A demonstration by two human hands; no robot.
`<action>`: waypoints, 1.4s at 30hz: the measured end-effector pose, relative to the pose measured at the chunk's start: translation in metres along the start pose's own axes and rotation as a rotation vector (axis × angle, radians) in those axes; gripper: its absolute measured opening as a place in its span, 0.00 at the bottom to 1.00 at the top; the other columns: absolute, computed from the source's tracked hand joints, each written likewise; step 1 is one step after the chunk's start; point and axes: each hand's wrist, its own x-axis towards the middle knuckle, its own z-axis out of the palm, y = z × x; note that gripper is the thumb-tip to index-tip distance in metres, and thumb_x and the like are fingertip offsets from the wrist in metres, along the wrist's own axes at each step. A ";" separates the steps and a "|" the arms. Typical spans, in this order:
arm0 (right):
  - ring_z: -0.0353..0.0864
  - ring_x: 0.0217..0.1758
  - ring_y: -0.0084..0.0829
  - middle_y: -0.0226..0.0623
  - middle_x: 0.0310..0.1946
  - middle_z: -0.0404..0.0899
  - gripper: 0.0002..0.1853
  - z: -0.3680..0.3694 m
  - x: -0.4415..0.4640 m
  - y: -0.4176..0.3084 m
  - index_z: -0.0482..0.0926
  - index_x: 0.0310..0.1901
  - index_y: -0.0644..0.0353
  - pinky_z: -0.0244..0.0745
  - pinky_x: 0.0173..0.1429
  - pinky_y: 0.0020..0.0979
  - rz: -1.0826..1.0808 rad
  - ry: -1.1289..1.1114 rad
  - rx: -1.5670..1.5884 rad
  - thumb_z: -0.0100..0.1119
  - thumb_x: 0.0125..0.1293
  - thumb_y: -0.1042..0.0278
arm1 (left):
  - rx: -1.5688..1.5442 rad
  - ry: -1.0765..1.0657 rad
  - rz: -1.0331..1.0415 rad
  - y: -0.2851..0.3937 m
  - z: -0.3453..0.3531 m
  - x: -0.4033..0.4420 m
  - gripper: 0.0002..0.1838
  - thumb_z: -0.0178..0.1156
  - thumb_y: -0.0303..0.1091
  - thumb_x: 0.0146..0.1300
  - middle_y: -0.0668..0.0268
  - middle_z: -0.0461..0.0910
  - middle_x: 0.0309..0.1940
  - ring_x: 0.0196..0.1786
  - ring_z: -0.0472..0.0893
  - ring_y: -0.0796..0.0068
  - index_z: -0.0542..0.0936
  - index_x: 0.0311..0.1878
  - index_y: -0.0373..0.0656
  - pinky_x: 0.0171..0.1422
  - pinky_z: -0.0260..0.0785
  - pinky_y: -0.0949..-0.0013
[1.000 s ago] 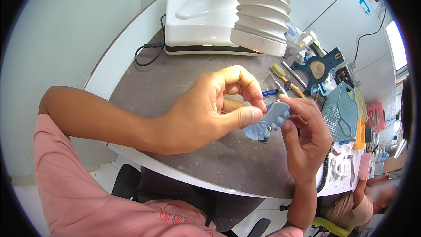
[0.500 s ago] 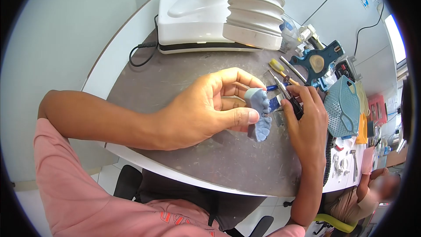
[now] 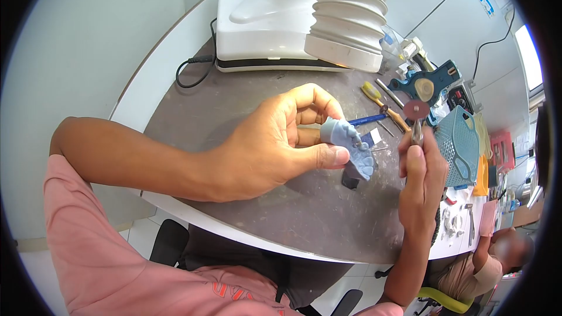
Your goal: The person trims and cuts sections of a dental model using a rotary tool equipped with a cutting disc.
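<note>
My left hand is closed on a blue dental model, thumb in front and fingers behind, with the row of teeth facing right. A small metallic piece shows among the teeth. To the right, my right hand grips a rotary handpiece upright. At its tip sits a reddish-brown disc, apart from the model. Under the model lies a small black object on the grey worktop.
A white machine and ribbed hose stand behind. At the right are a yellow brush, a blue pen, a dark teal frame and a teal basket. Another person sits at lower right.
My right hand has let go of the model, picked up the handpiece and raised it upright. The model has turned in my left hand, its teeth now facing right.
</note>
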 end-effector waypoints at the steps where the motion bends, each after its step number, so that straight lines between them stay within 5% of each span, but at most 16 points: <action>1: 0.62 0.19 0.24 0.34 0.17 0.63 0.17 0.001 -0.002 -0.001 0.71 0.31 0.64 0.57 0.27 0.31 -0.001 -0.002 0.000 0.58 0.67 0.57 | 0.030 0.009 -0.005 0.001 0.000 -0.001 0.18 0.63 0.22 0.65 0.61 0.75 0.52 0.57 0.79 0.71 0.66 0.52 0.41 0.65 0.76 0.65; 3: 0.57 0.18 0.23 0.30 0.15 0.60 0.27 0.002 -0.005 -0.003 0.67 0.23 0.61 0.53 0.23 0.30 -0.132 -0.094 -0.030 0.62 0.66 0.46 | 0.015 0.006 -0.001 0.002 0.000 -0.001 0.18 0.64 0.21 0.64 0.60 0.75 0.52 0.57 0.79 0.71 0.66 0.51 0.41 0.65 0.76 0.66; 4: 0.53 0.18 0.20 0.26 0.13 0.57 0.34 0.004 -0.006 -0.009 0.64 0.20 0.59 0.50 0.21 0.28 -0.110 -0.081 -0.002 0.69 0.57 0.36 | 0.002 0.000 0.001 0.002 0.000 -0.001 0.18 0.64 0.21 0.64 0.60 0.75 0.52 0.56 0.80 0.72 0.66 0.51 0.41 0.65 0.76 0.67; 10: 0.52 0.17 0.18 0.23 0.12 0.56 0.36 0.004 -0.007 -0.014 0.63 0.19 0.58 0.47 0.20 0.27 -0.064 -0.147 -0.053 0.75 0.43 0.35 | 0.018 -0.020 0.040 0.000 -0.001 0.000 0.18 0.64 0.20 0.64 0.57 0.74 0.54 0.58 0.79 0.71 0.66 0.52 0.41 0.65 0.75 0.67; 42: 0.54 0.17 0.20 0.25 0.11 0.57 0.36 0.007 -0.009 -0.013 0.65 0.20 0.61 0.49 0.21 0.28 -0.068 -0.212 0.004 0.68 0.46 0.31 | -0.026 -0.027 0.102 -0.001 0.004 -0.003 0.18 0.65 0.19 0.62 0.58 0.73 0.52 0.58 0.79 0.72 0.68 0.51 0.37 0.65 0.74 0.70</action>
